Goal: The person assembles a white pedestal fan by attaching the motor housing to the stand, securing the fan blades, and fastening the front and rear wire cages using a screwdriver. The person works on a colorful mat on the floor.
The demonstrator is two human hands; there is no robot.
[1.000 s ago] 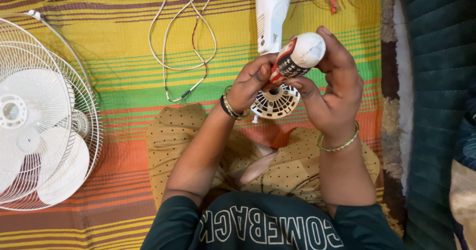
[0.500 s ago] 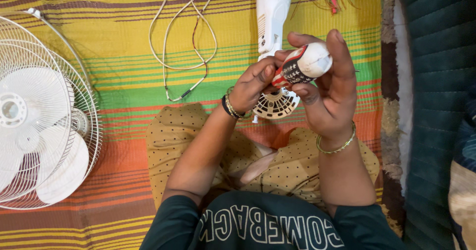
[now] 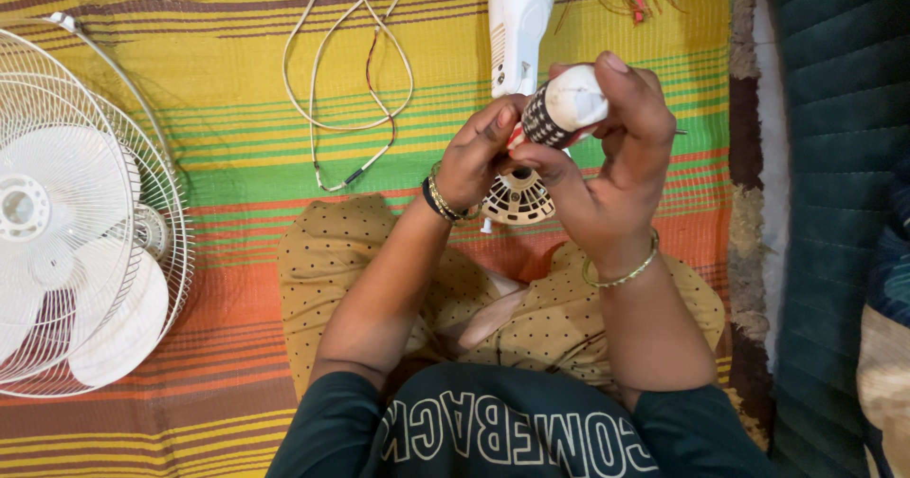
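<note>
My right hand [image 3: 607, 165] grips a screwdriver handle [image 3: 561, 106], white at its rounded end with a black, red and white patterned grip. Its shaft points down and left, hidden behind my fingers. My left hand [image 3: 474, 160] pinches the lower end of the handle, fingertips against it. Under both hands lies a white round vented motor housing [image 3: 519, 203], joined to a white fan neck [image 3: 519, 23] that runs up out of view. Both wrists wear bangles.
A white fan guard with blades [image 3: 71, 208] lies at the left on the striped mat [image 3: 237, 146]. A white cable with red and black leads [image 3: 351, 89] loops at top centre. Dark green quilted fabric [image 3: 834, 203] borders the right edge.
My right hand has turned and shifted slightly left, so the handle's white end faces the camera more and less of its patterned grip shows. My left fingers stay on its lower end.
</note>
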